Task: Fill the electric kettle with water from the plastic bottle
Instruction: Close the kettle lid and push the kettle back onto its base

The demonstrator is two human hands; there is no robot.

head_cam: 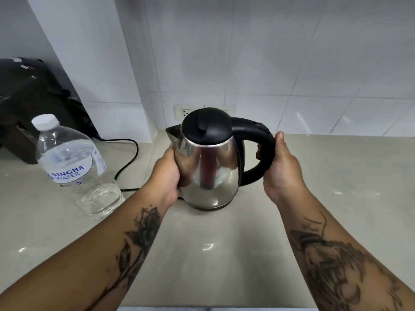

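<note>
Kettle sits upright mid-counter, lid shut, and nothing has been poured yet! Far left, a dark appliance, then the plastic bottle, white cap on, water inside, standing apart from the kettle. Left hand is cupped against the steel body below the spout, right hand wrapped round the black handle. By my read it's all ahead: open the lid, uncap the bottle, pour

Two bare forearms, no sleeves, dark flower tattoo on left, large dark tattoo on right
</note>
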